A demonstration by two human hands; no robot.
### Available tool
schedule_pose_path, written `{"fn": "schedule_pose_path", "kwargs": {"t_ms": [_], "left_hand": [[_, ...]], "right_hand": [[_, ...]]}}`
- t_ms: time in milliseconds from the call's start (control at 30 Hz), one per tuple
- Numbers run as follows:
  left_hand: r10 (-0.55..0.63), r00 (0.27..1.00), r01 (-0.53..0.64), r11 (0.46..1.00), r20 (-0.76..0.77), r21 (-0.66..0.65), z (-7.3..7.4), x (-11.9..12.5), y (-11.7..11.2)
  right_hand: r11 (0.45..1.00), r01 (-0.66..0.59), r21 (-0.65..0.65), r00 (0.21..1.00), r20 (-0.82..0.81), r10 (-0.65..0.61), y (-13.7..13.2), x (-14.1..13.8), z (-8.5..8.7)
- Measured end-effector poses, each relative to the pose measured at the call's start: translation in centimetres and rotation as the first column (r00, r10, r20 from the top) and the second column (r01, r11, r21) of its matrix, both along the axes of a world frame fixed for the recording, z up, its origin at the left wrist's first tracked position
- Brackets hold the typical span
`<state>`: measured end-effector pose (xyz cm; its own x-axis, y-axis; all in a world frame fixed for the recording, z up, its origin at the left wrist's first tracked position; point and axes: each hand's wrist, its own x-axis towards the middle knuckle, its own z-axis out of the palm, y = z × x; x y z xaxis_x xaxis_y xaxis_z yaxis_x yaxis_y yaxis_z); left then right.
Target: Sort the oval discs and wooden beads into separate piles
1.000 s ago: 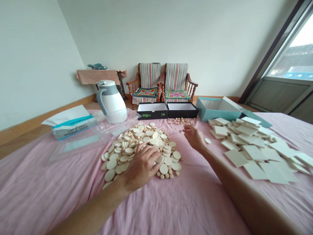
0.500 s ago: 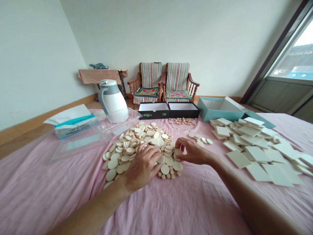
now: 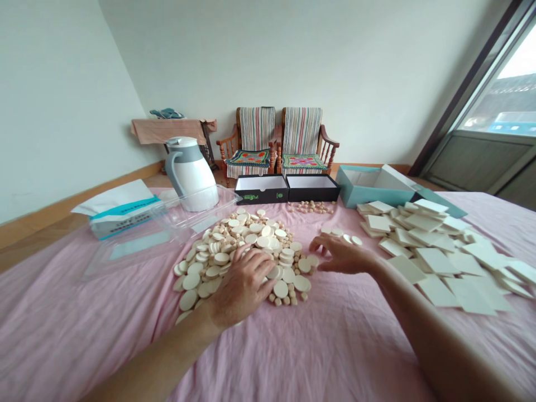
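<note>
— Pale wooden discs (image 3: pixel 221 258) first. Location?

— Heaped near the middle of the pink cloth (image 3: pixel 326 346), overlapping at many angles, with small wooden pieces (image 3: pixel 285 300) mixed in and showing along the near right edge.

— Report on the left hand (image 3: pixel 247 287).

— Laid on the heap, back upward, thumb apart from the fingers. Underside hidden; cannot tell whether gripping anything.

— And the right hand (image 3: pixel 341 254)?

— Held just beside the right edge of the heap, fingers bent, thumb and fingertips apart with a visible gap between. Near the outermost discs; cannot confirm contact.

— Any discs outside the heap?

— Yes: a loose group of discs (image 3: pixel 337 232) on the cloth just beyond the right hand, partly hidden by it.

— Farther right?

— Pale square tiles (image 3: pixel 438 261), spread in an overlapping pile. Behind these, an open light blue box (image 3: pixel 372 196).

— Far side of the cloth?

— Left black box (image 3: pixel 260 196) and right black box (image 3: pixel 314 194), both open, set end to end, white inside. Directly in front, a scatter of small wooden beads (image 3: pixel 310 207).

— Left side?

— White and grey jug (image 3: pixel 196 176), upright; clear plastic container (image 3: pixel 140 245) in front; tissue pack (image 3: pixel 123 219) just beside the container.
</note>
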<state>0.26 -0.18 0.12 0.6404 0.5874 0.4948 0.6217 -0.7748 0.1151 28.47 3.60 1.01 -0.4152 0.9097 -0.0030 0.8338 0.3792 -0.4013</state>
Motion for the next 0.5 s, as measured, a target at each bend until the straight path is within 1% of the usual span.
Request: {"fn": "schedule_pose_path", "kwargs": {"t_ms": [33,133,233,300,367,433,500], "left_hand": [[0.000,1.000,0.000,1.000,0.003,0.005,0.0,0.0,0.0],[-0.002,1.000,0.002,1.000,0.000,0.007,-0.1,0.0,0.0],[-0.003,1.000,0.003,1.000,0.003,0.014,-0.1,0.0,0.0],[-0.003,1.000,0.003,1.000,0.009,0.024,-0.1,0.0,0.1],[-0.004,1.000,0.004,1.000,0.009,0.025,-0.1,0.0,0.1],[-0.004,1.000,0.004,1.000,0.004,0.016,0.0,0.1,0.0],[-0.001,1.000,0.001,1.000,-0.004,0.004,0.0,0.0,0.0]], "right_hand": [[1.000,-0.023,-0.003,0.999,0.029,0.023,-0.3,-0.5,0.2],[0.999,-0.036,0.017,0.997,0.065,0.035,-0.9,-2.0,0.6],[0.998,-0.038,0.045,0.996,0.087,0.034,-0.8,-2.2,0.5],[0.997,0.026,0.073,0.991,0.129,-0.035,-0.5,-1.4,0.2],[0.984,0.131,0.120,0.969,0.194,-0.153,-0.1,-0.1,-0.1],[0.955,0.236,0.181,0.923,0.267,-0.279,0.2,1.1,-0.2],[0.929,0.292,0.227,0.881,0.313,-0.354,0.2,1.7,0.1]]}}
